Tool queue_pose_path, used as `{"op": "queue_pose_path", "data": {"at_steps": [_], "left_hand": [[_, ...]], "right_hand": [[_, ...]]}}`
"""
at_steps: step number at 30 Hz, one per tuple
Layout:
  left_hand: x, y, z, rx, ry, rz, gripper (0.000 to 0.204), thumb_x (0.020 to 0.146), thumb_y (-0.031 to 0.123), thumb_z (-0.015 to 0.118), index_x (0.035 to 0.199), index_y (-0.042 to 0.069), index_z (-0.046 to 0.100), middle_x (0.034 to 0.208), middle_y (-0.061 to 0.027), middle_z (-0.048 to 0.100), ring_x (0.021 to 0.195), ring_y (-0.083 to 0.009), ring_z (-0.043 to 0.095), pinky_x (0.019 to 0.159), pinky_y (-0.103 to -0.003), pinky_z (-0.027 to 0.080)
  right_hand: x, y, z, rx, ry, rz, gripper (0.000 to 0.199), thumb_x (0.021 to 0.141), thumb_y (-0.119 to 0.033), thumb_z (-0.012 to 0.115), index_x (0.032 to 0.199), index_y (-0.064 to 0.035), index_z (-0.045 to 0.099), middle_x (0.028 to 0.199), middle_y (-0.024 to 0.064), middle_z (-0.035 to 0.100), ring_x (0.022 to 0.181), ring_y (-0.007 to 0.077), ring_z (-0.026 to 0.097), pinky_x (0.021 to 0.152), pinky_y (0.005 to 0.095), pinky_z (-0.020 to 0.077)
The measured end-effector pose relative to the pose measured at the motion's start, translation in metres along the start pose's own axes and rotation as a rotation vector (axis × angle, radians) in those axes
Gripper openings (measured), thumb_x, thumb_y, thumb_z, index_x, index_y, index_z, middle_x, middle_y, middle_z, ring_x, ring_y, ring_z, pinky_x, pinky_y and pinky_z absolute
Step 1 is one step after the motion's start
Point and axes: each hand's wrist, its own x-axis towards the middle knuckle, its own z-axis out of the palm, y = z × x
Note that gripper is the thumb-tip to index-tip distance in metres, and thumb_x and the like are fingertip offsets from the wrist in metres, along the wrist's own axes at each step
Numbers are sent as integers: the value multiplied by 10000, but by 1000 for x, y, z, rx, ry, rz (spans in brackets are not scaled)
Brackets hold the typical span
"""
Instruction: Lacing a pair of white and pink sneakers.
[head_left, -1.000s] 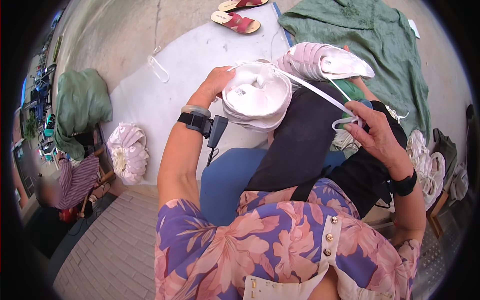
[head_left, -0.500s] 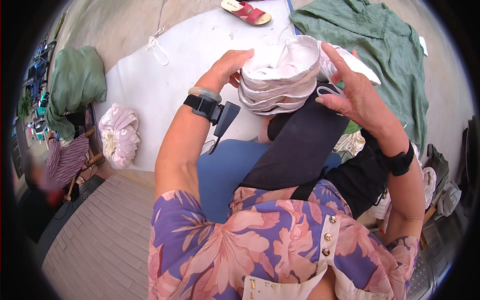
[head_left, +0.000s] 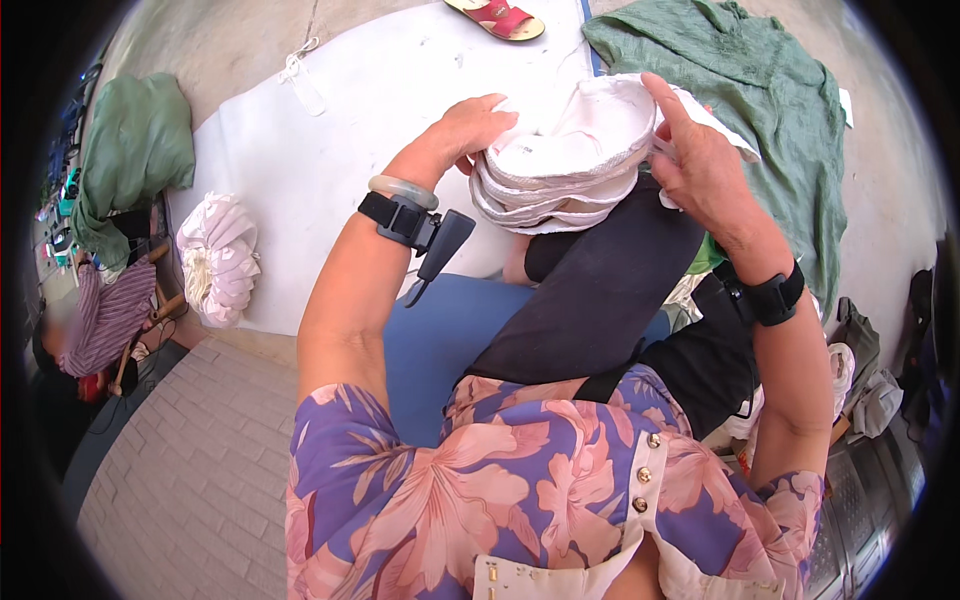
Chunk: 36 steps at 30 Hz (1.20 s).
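Observation:
A stack of nested white cloth pieces point(head_left: 560, 165) with stitched rims, their exact kind unclear, is held above my dark-trousered leg point(head_left: 570, 290). My left hand point(head_left: 468, 135) grips its left side, thumb along the upper rim and fingertips partly hidden behind the cloth. On the right side my right hand point(head_left: 698, 165) is closed at the rim, index finger pointing up and thumb bent inward. Another white cloth piece point(head_left: 722, 125) shows behind the right hand, partly hidden by it.
A white sheet point(head_left: 350, 150) covers the ground, with a red sandal point(head_left: 500, 18) and a white cord point(head_left: 300, 75) on it. Green cloth point(head_left: 760, 110) lies at far right. Left are a pleated pale bundle point(head_left: 217, 260), a green sack point(head_left: 140, 140) and a person in a striped garment point(head_left: 105, 315).
My right thumb and fingers have drawn in against the stack's right rim, where they were spread apart before. The stack has tilted, showing more of its inside. The view has shifted slightly.

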Motion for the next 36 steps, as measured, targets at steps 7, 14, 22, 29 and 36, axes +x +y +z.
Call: {"op": "queue_pose_path", "data": {"at_steps": [7, 14, 22, 29, 36], "left_hand": [[2, 10, -2, 51, -72, 40, 484, 789, 238, 426, 1246, 77, 435, 915, -183, 607, 632, -291, 622, 492, -375, 532], [17, 11, -4, 240, -139, 42, 422, 772, 257, 416, 1126, 52, 521, 914, -137, 605, 670, -236, 632, 455, -323, 535], [13, -6, -13, -34, -90, -54, 470, 820, 397, 444, 1151, 75, 529, 911, -144, 612, 625, -225, 616, 459, -315, 530], [17, -26, -15, -175, 33, -19, 660, 830, 592, 400, 1156, 31, 522, 1021, -137, 586, 681, -209, 605, 538, -299, 512], [62, -179, 68, -647, 150, -518, 815, 809, 671, 311, 1287, 14, 378, 1238, -171, 463, 1076, -330, 461, 892, -500, 347]], "right_hand": [[37, 35, -25, -260, -19, 87, 174, 731, -118, 559, 857, -1, 587, 787, 191, 613, 733, 384, 566, 646, 441, 447], [36, -2, 1, 512, 215, -18, 156, 882, -143, 550, 953, -17, 608, 690, -48, 513, 627, 42, 432, 571, 183, 377], [-22, 1, -8, 323, 77, -187, 357, 761, -83, 610, 1112, -85, 547, 624, 66, 524, 562, 183, 513, 560, 286, 422], [-21, -16, -18, -105, -190, -117, 394, 717, -173, 663, 1088, -106, 547, 695, 135, 593, 672, 332, 580, 589, 403, 440], [-17, -3, -7, -188, 0, -213, 234, 695, -97, 666, 914, -117, 586, 904, 106, 510, 803, 291, 552, 627, 365, 457]]}}
